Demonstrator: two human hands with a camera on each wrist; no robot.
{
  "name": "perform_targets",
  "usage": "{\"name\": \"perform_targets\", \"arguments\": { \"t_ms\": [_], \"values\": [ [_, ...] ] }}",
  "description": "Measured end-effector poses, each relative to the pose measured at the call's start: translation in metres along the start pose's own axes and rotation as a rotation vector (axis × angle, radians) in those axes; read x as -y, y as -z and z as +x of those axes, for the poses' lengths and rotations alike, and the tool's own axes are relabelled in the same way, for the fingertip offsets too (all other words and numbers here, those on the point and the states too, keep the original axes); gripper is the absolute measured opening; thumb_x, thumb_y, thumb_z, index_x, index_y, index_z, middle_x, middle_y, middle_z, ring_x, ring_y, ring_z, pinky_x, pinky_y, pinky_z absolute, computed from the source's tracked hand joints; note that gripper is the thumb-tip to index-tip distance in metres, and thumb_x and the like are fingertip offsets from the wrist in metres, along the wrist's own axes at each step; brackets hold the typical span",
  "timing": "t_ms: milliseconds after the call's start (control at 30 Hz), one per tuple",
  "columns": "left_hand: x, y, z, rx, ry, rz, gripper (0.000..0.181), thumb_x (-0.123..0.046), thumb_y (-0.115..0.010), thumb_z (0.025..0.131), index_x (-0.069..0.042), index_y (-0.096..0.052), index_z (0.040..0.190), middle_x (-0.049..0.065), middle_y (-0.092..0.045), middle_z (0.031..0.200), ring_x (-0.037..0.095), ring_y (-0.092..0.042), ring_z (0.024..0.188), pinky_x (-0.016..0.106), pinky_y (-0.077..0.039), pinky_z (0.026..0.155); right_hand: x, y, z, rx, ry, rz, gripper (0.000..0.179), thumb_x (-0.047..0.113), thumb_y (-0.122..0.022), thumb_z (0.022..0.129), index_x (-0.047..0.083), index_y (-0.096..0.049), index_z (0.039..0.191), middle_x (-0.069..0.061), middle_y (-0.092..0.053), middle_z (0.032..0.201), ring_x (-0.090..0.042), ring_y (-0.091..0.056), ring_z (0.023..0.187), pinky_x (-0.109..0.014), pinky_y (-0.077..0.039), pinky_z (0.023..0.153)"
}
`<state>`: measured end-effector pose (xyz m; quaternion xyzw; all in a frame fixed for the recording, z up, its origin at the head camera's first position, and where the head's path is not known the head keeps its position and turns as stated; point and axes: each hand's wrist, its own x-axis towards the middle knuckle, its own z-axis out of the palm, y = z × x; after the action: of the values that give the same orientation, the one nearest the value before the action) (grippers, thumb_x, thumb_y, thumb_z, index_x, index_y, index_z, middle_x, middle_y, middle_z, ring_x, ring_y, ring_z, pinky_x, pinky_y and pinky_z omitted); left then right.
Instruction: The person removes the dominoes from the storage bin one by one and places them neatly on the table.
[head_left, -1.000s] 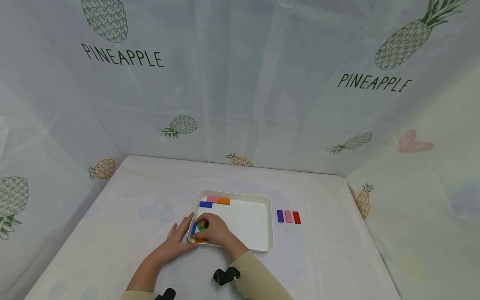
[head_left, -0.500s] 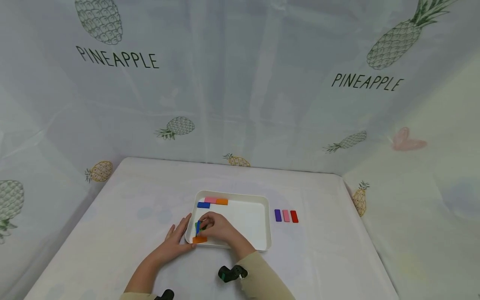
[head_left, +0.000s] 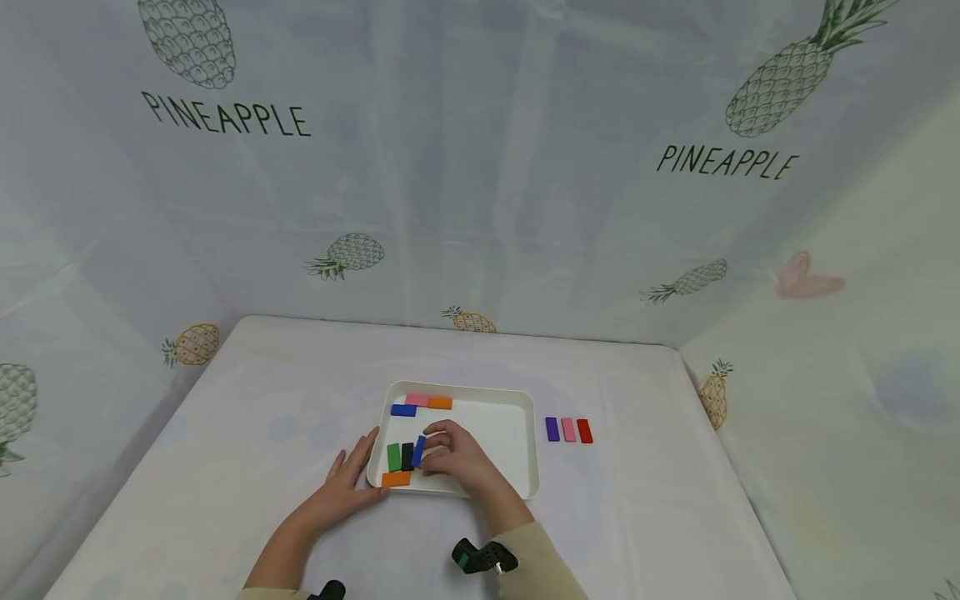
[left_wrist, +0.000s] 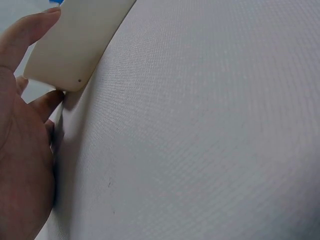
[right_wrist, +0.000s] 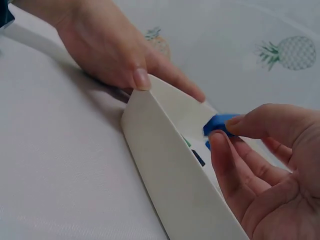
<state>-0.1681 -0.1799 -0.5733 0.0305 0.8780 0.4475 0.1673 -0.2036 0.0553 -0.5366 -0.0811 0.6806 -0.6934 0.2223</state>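
Observation:
A white tray [head_left: 495,429] lies on the table, and my left hand [head_left: 341,490] rests against its near left corner with the fingers spread. The left thumb and fingers touch the rim in the right wrist view. Over the tray's left half, my right hand [head_left: 456,457] pinches a blue rectangular block [right_wrist: 219,125] between thumb and fingertip, tilted. Just left of it lie a black block [head_left: 407,456] and a green block [head_left: 393,457], side by side. An orange block [head_left: 396,479] lies along the near edge.
Along the tray's far side are a pink block [head_left: 417,400] and an orange block [head_left: 440,403], end to end, with a blue block [head_left: 403,410] before them. Purple [head_left: 552,429], pink [head_left: 568,430] and red [head_left: 585,431] blocks lie on the white cloth right of the tray.
My right hand has lifted the blue block from beside the tray's left wall and carried it right, past the green and black blocks, which now show. The left hand stays at the corner.

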Motion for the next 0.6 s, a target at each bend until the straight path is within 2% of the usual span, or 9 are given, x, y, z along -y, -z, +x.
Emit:
{"name": "perform_targets", "arguments": {
  "t_ms": [67, 167, 367, 600],
  "values": [
    [0.0, 0.0, 0.0, 0.003, 0.003, -0.006, 0.104, -0.044, -0.077, 0.079, -0.028, -0.011, 0.158, 0.011, -0.014, 0.162, 0.037, 0.007, 0.147, 0.066, 0.008, 0.11, 0.001, 0.002, -0.002, -0.011, -0.003, 0.013, 0.045, -0.005, -0.067, 0.084, -0.004, -0.05, 0.126, -0.015, -0.066, 0.105, -0.022, -0.067, 0.08, -0.035, -0.058, 0.077],
    [-0.001, 0.0, 0.0, 0.007, 0.007, -0.016, 0.103, -0.044, -0.077, 0.079, -0.028, -0.011, 0.158, 0.011, -0.014, 0.162, 0.037, 0.008, 0.147, 0.066, 0.009, 0.11, -0.002, 0.004, -0.003, -0.021, 0.002, -0.032, 0.042, -0.003, -0.065, 0.086, -0.005, -0.051, 0.125, -0.017, -0.067, 0.107, -0.021, -0.067, 0.081, -0.033, -0.058, 0.078],
    [-0.001, 0.0, 0.0, 0.0, 0.001, 0.001, 0.103, -0.045, -0.077, 0.079, -0.028, -0.011, 0.158, 0.01, -0.015, 0.162, 0.037, 0.007, 0.147, 0.066, 0.008, 0.11, -0.01, 0.005, 0.003, -0.017, 0.039, -0.242, 0.033, -0.003, -0.071, 0.083, -0.001, -0.063, 0.115, -0.009, -0.07, 0.099, -0.015, -0.065, 0.075, -0.025, -0.055, 0.072],
    [0.001, 0.002, 0.0, 0.002, -0.043, 0.002, 0.102, -0.043, -0.076, 0.081, -0.026, -0.011, 0.158, 0.009, -0.017, 0.162, 0.032, 0.003, 0.148, 0.06, 0.009, 0.113, -0.009, -0.011, 0.012, 0.064, 0.099, -0.478, 0.03, 0.004, -0.08, 0.079, 0.006, -0.07, 0.108, 0.001, -0.068, 0.092, -0.007, -0.058, 0.068, -0.02, -0.051, 0.065]
  ]
}}
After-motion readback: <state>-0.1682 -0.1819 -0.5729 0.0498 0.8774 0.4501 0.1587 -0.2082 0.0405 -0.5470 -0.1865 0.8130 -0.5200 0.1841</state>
